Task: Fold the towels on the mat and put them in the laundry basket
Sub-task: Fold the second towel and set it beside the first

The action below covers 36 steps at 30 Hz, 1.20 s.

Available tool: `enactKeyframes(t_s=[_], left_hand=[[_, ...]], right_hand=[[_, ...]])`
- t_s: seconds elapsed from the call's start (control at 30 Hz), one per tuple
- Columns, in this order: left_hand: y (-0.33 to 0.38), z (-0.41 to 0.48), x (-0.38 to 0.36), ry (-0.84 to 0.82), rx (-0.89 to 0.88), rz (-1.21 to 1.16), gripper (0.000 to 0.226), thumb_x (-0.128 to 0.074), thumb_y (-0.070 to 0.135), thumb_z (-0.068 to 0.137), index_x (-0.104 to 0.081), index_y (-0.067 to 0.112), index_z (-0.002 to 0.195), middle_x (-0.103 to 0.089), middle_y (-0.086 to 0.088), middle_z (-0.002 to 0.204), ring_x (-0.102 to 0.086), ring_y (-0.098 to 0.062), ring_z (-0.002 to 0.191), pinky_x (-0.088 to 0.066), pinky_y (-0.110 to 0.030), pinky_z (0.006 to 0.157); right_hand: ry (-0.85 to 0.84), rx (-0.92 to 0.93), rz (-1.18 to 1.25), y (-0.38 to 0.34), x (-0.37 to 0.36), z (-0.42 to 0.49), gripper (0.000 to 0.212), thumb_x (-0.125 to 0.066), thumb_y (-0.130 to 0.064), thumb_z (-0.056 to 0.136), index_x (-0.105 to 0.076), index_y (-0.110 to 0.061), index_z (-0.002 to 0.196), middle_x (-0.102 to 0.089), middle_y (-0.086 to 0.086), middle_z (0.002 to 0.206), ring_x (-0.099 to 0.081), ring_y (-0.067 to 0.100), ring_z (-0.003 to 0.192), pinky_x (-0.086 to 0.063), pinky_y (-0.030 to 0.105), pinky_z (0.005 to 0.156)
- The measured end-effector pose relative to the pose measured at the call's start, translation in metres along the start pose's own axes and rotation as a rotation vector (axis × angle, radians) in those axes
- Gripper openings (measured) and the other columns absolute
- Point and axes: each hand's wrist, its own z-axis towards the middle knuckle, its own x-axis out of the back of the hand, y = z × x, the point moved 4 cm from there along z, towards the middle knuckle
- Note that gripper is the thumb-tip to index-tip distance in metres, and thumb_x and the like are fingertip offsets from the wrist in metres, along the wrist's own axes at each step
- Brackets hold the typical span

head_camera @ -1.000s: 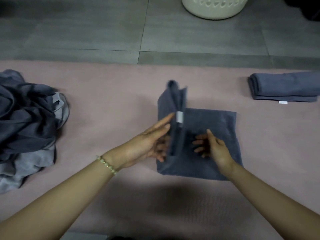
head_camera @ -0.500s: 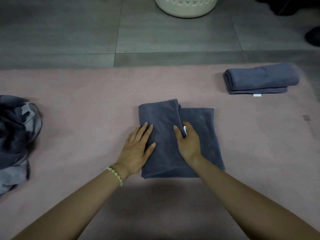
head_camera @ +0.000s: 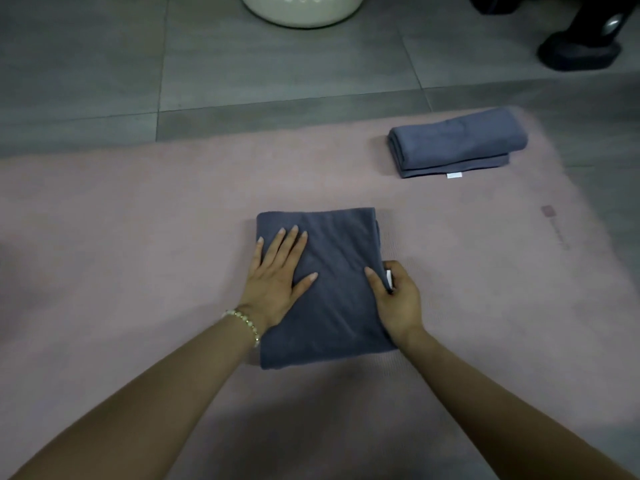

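**Centre towel** (head_camera: 332, 306): dark grey, lying on the pink mat (head_camera: 138, 237) as a folded rectangle, with its layers showing along the right edge.
- The left hand (head_camera: 277, 271) is lying flat on the towel's left half, fingers straight and spread, pressing the cloth down.
- The right hand (head_camera: 398, 299) is gripping the right edge, thumb on top and fingers curling under beside a white label (head_camera: 389, 278).
- Judged: this fold is nearing completion. The piece is looking broader than the finished one, so a further fold may be pending.

**Second towel** (head_camera: 457, 143): folded into a compact bundle, sitting near the mat's far right corner, well apart from both hands.

**Laundry basket** (head_camera: 301, 12): cream and perforated, standing on the grey tiled floor (head_camera: 104, 64) beyond the mat. Only its lower part is showing, and its contents are hidden.
- Judged: both towels are waiting to be carried over. Whether more are lying out of view cannot be told.

**Surroundings:**
- A beaded bracelet (head_camera: 246, 323) is circling the left wrist.
- A black object (head_camera: 581, 39) is standing on the floor at far right, to the side of the line to the basket, so it is not judged an obstacle.
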Motion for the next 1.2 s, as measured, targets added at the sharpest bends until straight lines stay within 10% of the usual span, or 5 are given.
enactKeyframes(t_s=[0.43, 0.73, 0.9, 1.03, 1.2], left_hand=[[-0.012, 0.091, 0.049, -0.448, 0.227, -0.199, 0.072, -0.072, 0.061, 0.069, -0.054, 0.020, 0.126, -0.059, -0.004, 0.124, -0.053, -0.024, 0.115, -0.042, -0.033, 0.100], [0.013, 0.046, 0.107, -0.827, 0.312, -0.644, 0.022, -0.072, 0.021, 0.081, -0.069, 0.021, 0.103, -0.072, -0.002, 0.103, -0.070, -0.019, 0.091, -0.056, -0.031, 0.081], [0.013, -0.002, 0.138, -0.667, 0.418, -1.218, 0.033, -0.061, 0.015, 0.082, -0.063, 0.013, 0.116, -0.070, -0.003, 0.112, -0.068, -0.017, 0.100, -0.055, -0.025, 0.084], [0.004, -0.034, 0.157, -0.504, 0.510, -1.508, 0.054, -0.090, 0.032, 0.047, -0.075, 0.012, 0.096, -0.073, -0.008, 0.102, -0.071, -0.021, 0.089, -0.058, -0.026, 0.065], [-0.016, -0.057, 0.163, -0.335, 0.583, -1.641, 0.073, -0.095, 0.035, 0.019, -0.078, 0.008, 0.085, -0.074, -0.011, 0.094, -0.072, -0.023, 0.078, -0.056, -0.027, 0.056]], right_hand=[[-0.078, -0.149, -0.050, 0.005, 0.010, 0.010, 0.026, -0.071, -0.038, 0.081, -0.058, -0.016, 0.083, -0.067, 0.001, 0.079, -0.062, 0.019, 0.072, -0.053, 0.032, 0.069], [-0.200, -0.174, 0.036, 0.002, 0.021, 0.004, 0.022, -0.073, -0.024, 0.081, -0.063, -0.008, 0.093, -0.067, 0.009, 0.088, -0.061, 0.018, 0.080, -0.049, 0.012, 0.065], [0.030, -0.220, 0.182, -0.012, 0.023, -0.020, 0.044, -0.078, -0.029, 0.075, -0.052, -0.002, 0.099, -0.055, 0.000, 0.084, -0.053, 0.011, 0.072, -0.045, 0.008, 0.059], [-0.275, -0.369, 0.248, -0.031, -0.005, -0.038, 0.076, -0.066, -0.077, 0.056, -0.057, -0.006, 0.083, -0.062, 0.006, 0.082, -0.059, 0.015, 0.073, -0.046, 0.019, 0.062], [-0.730, -0.683, 0.646, -0.069, -0.041, -0.060, 0.048, -0.048, -0.055, 0.090, -0.066, -0.020, 0.117, -0.069, 0.004, 0.114, -0.067, 0.021, 0.103, -0.050, 0.033, 0.092]])
